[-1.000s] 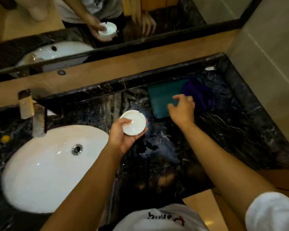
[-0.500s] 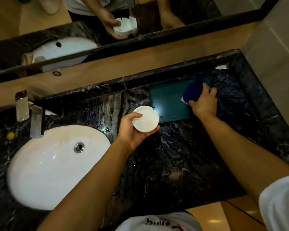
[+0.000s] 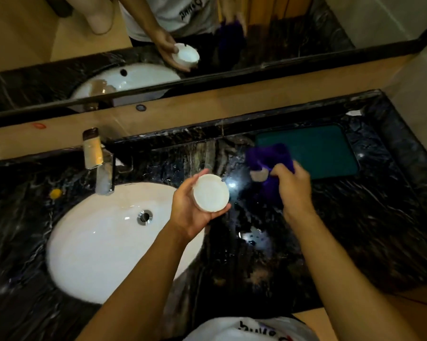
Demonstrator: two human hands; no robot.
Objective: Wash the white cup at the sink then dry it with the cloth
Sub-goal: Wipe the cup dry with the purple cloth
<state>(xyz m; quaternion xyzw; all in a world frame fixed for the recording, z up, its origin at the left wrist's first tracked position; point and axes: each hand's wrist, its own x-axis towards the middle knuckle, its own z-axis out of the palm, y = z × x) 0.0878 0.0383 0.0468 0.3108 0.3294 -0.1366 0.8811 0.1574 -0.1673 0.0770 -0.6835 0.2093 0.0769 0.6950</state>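
My left hand (image 3: pixel 190 212) holds the white cup (image 3: pixel 210 192) just right of the white oval sink (image 3: pixel 89 244), its round flat face turned toward me. My right hand (image 3: pixel 293 190) grips a purple cloth (image 3: pixel 269 158) and holds it in the air a short way to the right of the cup, apart from it. The cloth is blurred and hangs partly in front of my fingers.
A dark green mat (image 3: pixel 318 151) lies on the black marble counter (image 3: pixel 355 230) at the back right. A metal tap (image 3: pixel 101 166) stands behind the sink, with a small yellow object (image 3: pixel 55 192) to its left. A mirror (image 3: pixel 281 33) runs along the back wall.
My right hand has lifted the purple cloth off the green mat and brought it left toward the cup. The left hand has kept the cup beside the sink.
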